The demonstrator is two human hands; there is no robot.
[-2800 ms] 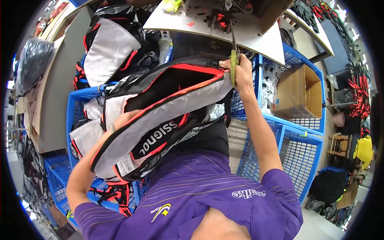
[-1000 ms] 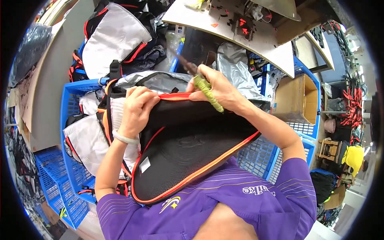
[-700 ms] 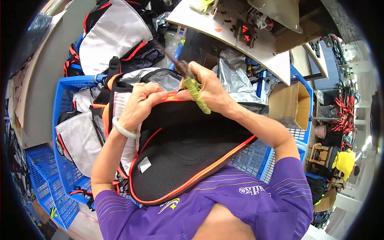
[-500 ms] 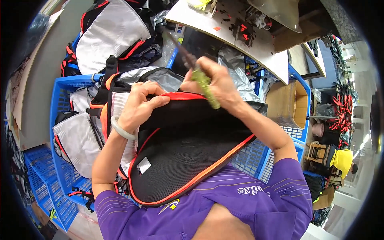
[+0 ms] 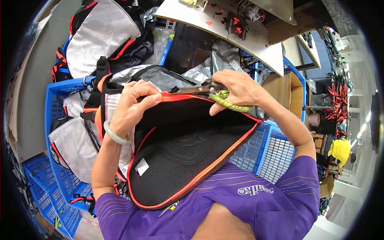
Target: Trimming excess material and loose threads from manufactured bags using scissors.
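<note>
A black mesh-lined bag (image 5: 176, 168) with a red-orange zipper edge lies open against my body, a small white label (image 5: 142, 167) inside. My left hand (image 5: 134, 105), a pale bangle on its wrist, pinches the upper red edge. My right hand (image 5: 238, 92) grips scissors (image 5: 228, 102) by handles wrapped in yellow-green cord. Their dark blades (image 5: 194, 90) lie along the red edge, pointing at my left hand. Whether the blades touch the fabric I cannot tell.
Blue plastic crates (image 5: 66, 86) with white-and-black bag pieces (image 5: 74, 146) stand at the left. More bag pieces (image 5: 102, 36) are piled behind. A table (image 5: 224, 24) with scraps stands at the far side. A cardboard box (image 5: 286, 86) is at the right.
My right hand has swung the scissors from a raised, blurred position down and right, laying the blades along the red edge. My left hand keeps its pinch.
</note>
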